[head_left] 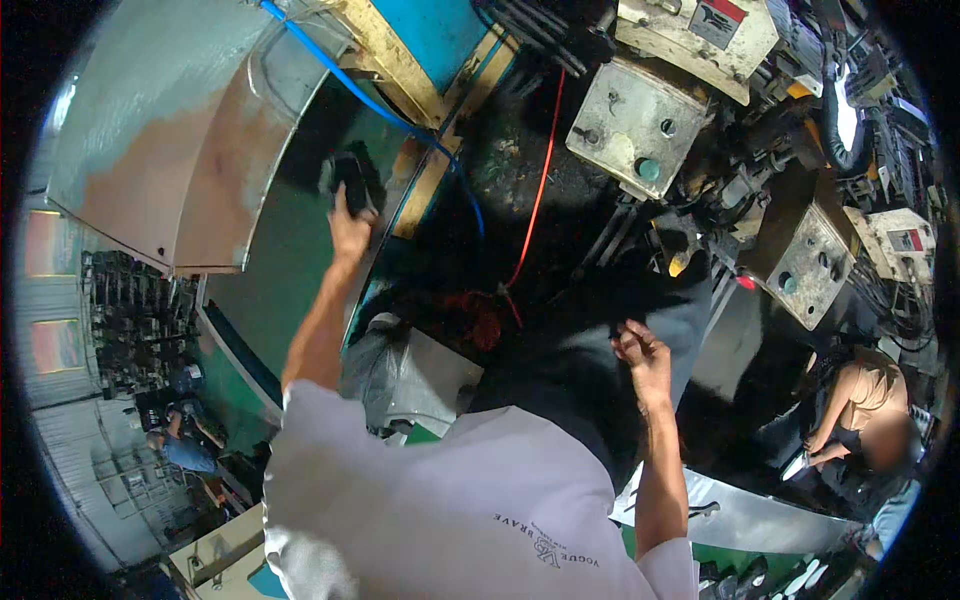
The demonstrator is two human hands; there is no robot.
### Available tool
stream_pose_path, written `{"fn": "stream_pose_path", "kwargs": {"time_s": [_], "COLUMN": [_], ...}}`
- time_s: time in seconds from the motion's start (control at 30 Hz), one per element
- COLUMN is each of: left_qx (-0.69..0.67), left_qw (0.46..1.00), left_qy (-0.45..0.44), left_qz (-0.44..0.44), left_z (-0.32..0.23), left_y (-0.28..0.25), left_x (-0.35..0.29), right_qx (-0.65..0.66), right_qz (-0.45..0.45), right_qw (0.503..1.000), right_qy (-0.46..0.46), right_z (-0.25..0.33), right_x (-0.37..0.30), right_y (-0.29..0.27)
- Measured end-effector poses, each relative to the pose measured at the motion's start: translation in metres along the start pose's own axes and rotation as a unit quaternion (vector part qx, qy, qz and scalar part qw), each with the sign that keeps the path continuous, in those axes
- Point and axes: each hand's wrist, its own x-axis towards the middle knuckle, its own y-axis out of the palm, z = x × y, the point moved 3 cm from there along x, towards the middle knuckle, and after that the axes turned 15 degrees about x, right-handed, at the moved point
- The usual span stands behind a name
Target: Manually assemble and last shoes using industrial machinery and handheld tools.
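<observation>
My left hand (350,228) is stretched out to the far left, its fingers closed on a dark, rounded piece (348,177) over the green floor. The piece looks somewhat like a shoe part, but its kind is not clear. Above my dark trousers (590,370), my right hand (645,362) has its fingers curled together. Whatever lies between those fingertips, if anything, is too small to make out.
A blue hose (370,100) and a red cord (544,170) run near a blue-and-yellow machine frame (400,60). Worn control boxes (630,125) stand at the far right. A seated co-worker (870,395) is at right. A large panelled casing (190,140) rises at left.
</observation>
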Motion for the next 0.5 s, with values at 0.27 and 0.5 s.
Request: {"fn": "stream_pose_path", "kwargs": {"time_s": [0.27, 0.5], "left_qx": [-0.14, -0.303], "left_qw": [0.945, 0.749], "left_qy": [0.131, 0.147], "left_qz": [0.267, 0.571], "left_z": [-0.038, -0.346], "left_y": [0.061, 0.175], "left_x": [0.09, -0.174], "right_qx": [-0.041, -0.17], "right_qz": [-0.119, -0.546], "right_qw": [0.979, 0.818], "right_qy": [-0.16, -0.066], "right_z": [0.049, -0.069], "right_x": [-0.073, -0.314], "right_y": [-0.028, -0.17]}}
